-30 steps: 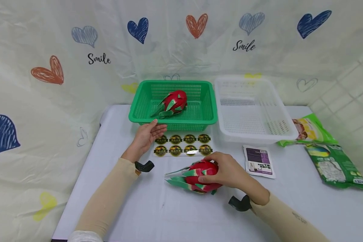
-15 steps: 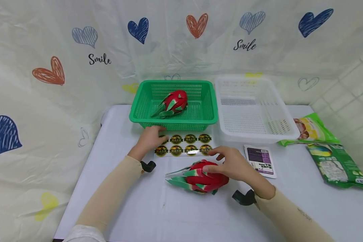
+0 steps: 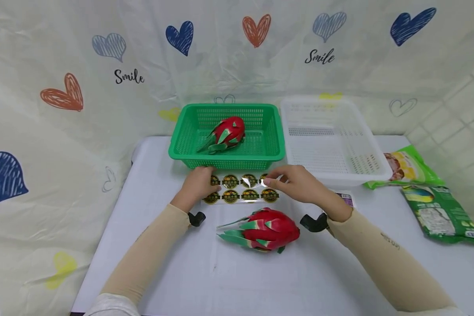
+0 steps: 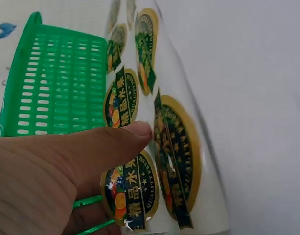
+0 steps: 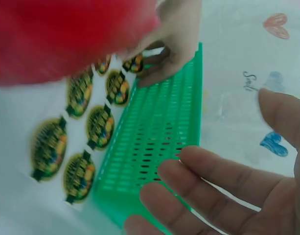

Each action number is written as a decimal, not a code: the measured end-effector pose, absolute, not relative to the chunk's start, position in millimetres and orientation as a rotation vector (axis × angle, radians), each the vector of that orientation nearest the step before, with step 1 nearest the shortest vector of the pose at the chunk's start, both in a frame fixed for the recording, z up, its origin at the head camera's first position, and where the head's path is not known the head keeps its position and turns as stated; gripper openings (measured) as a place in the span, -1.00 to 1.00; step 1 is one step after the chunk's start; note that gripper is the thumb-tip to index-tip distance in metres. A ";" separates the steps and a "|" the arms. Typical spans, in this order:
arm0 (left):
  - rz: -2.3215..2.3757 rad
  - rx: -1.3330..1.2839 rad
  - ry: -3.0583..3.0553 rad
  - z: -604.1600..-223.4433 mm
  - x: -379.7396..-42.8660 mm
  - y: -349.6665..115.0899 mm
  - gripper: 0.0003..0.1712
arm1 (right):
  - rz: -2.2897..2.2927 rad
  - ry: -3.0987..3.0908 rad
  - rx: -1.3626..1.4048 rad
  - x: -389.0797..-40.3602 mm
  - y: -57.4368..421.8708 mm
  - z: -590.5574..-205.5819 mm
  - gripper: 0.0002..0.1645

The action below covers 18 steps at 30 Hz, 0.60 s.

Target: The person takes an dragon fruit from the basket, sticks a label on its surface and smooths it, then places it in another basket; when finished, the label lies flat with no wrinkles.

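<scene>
My left hand (image 3: 199,185) grips the left end of a clear sheet of round fruit stickers (image 3: 240,189). In the left wrist view its thumb (image 4: 135,129) presses on the sheet's face while the other fingers go behind. Above the sheet's right end is my right hand (image 3: 302,184); in the right wrist view its fingers (image 5: 208,188) are spread with nothing between them. A red dragon fruit (image 3: 275,228) with green scales lies on the table in front of the sheet, its leafy end to the left.
Behind the sheet stands a green basket (image 3: 227,164) holding another dragon fruit (image 3: 231,133). A white basket (image 3: 339,177) is to its right. Further right lie a yellow-green packet (image 3: 412,166) and a green bag (image 3: 444,215). A purple-and-white packet (image 3: 345,197) is partly hidden by the right arm.
My right hand has let go of the dragon fruit and moved up to the sheet's right end. The left hand has gone from the green basket's front to grip the sheet's left end.
</scene>
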<state>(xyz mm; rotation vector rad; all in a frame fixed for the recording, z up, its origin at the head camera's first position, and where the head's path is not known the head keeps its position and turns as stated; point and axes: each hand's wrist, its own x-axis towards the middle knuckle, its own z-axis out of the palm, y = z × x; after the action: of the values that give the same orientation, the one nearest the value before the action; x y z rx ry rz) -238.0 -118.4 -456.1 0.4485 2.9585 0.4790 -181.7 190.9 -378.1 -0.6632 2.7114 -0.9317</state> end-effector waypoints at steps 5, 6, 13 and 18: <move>0.735 0.440 2.810 -459.0 -244.5 -125.7 -0.29 | -0.873 2.662 -0.776 -203.2 175.6 -374.0 -0.65; 0.801 0.430 2.757 -459.2 -245.7 -127.2 -0.30 | -0.863 2.646 -0.798 -206.7 172.2 -374.4 -0.64; 1.156 0.280 2.438 -457.8 -245.8 -131.7 -0.50 | -0.775 2.613 -0.929 -224.0 150.2 -383.4 -0.65; 1.272 0.287 2.366 -450.3 -243.4 -130.8 -0.58 | -0.749 2.642 -0.960 -227.3 137.5 -383.1 -0.67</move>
<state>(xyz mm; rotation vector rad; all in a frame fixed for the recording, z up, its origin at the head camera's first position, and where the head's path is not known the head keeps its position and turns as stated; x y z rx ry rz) -243.4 -130.8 -450.3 0.2873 2.3662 1.2724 -227.3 137.5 -383.1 -0.9597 2.6422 -0.7488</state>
